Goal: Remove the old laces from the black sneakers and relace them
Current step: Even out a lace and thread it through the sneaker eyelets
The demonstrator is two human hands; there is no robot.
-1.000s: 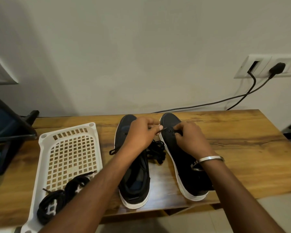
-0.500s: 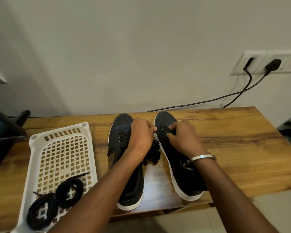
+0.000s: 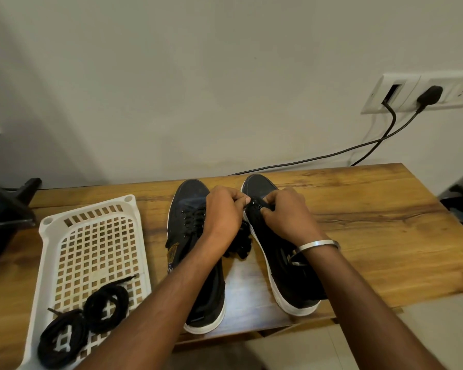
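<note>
Two black sneakers with white soles stand side by side on the wooden table (image 3: pixel 372 236), toes toward the wall. The left sneaker (image 3: pixel 190 222) is laced near its toe. Both hands work at the front eyelets of the right sneaker (image 3: pixel 286 265). My left hand (image 3: pixel 223 214) pinches a black lace at the shoe's left edge. My right hand (image 3: pixel 284 212), a metal bangle on its wrist, pinches the lace over the eyelets. A loose heap of black lace (image 3: pixel 239 243) lies between the shoes. Two coiled black laces (image 3: pixel 86 324) lie in the white basket (image 3: pixel 96 236).
The white perforated basket sits at the table's left. A dark stand (image 3: pixel 8 209) is at the far left. A wall socket (image 3: pixel 422 93) with two black cables (image 3: pixel 332 154) is at upper right. The table's front edge runs just below the shoe heels.
The view has shifted, so shoes and basket sit further left and lower in frame. Both hands stay at the right sneaker's front eyelets, drawn a little closer together on the lace.
</note>
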